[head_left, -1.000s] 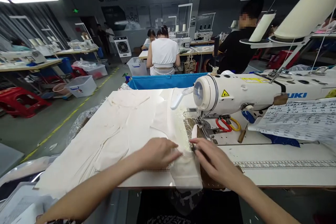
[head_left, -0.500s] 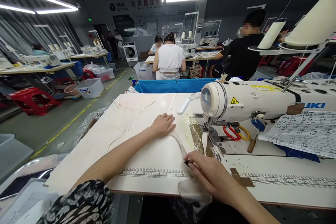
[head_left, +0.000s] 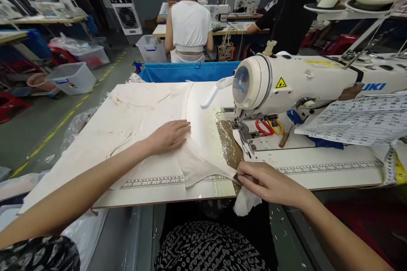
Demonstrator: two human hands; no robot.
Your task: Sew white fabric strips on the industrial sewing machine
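Observation:
My left hand (head_left: 170, 136) lies flat with its fingers stretched out on pale fabric at the left of the table. Near the front edge, my right hand (head_left: 265, 181) pinches the end of a thin cream cloth piece (head_left: 203, 166); a small dark item shows at its fingertips. That cloth stretches between both hands across the printed ruler, and a loose part hangs below my right fingers. The white sewing machine (head_left: 280, 80) stands just beyond my right hand, its needle area above a brown taped patch (head_left: 229, 142).
Red and yellow scissors (head_left: 264, 128) and a wooden-handled tool (head_left: 286, 137) lie under the machine arm. A written sheet (head_left: 359, 118) leans at the right. Beyond the table are a blue cloth bin (head_left: 190, 72) and people seated at other machines.
The view has tilted down and shifted. My right hand has moved right, away from my left hand, and the cloth between them is now spread out wider over the ruler.

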